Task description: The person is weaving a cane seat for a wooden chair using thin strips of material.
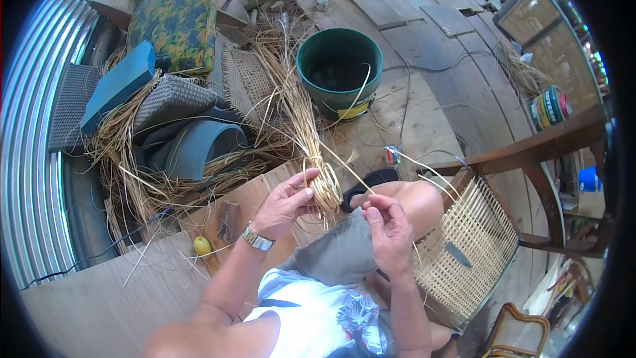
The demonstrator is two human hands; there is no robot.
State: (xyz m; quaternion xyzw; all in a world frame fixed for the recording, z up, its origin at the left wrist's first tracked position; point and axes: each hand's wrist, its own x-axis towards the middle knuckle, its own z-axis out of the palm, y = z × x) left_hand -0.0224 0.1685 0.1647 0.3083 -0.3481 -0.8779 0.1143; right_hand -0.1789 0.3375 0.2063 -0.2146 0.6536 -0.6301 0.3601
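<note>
Left hand [286,204] pinches the looped end of a cane bundle [326,187] near the right edge of the plywood board [258,187]; right hand [389,229] pinches one strand [348,169]. Separating strands seems the step in hand, the next move calling for a gentle pull.

Looped tan bundle [326,189], probably cane

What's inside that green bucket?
A pale strand arches at the right of the green bucket's opening and seems to hang over the near rim. Deeper down it is dark, and the near wall covers part of the bottom, so I can't tell what else is inside.
</note>
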